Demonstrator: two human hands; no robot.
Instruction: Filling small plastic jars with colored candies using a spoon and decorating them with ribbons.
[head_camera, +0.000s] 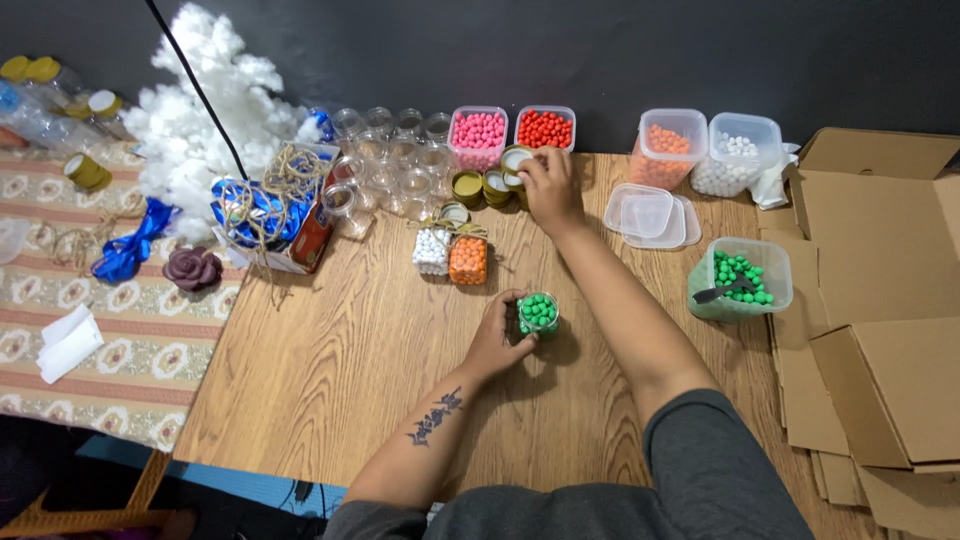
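On the wooden table (330, 370), roughly dead centre, sits a small clear jar of green beads (538, 312), topped up and with no lid on it so far. My left hand (497, 335) is wrapped around its side, steadying it, while the right hand (549, 185) is stretched to the back of the table, fingers pinched on a round lid (516, 158) right by the stack of gold lids (483, 187). So I'd say this one is filled and just needs capping. Two finished little jars, one white (432, 250) and one orange (468, 259), stand side by side a bit further back, tied with twine, and a whole cluster of empty jars (390, 160) waits behind them, so plenty left, I reckon. Bead tubs in pink (478, 132), red (545, 128), orange (667, 147), white (737, 155) and green (740, 278) line the back and right. Flat cardboard (880, 300) lies to the right, a patterned cloth (90, 330) with white fluff (200, 120) to the left, dark wall (600, 50) behind.
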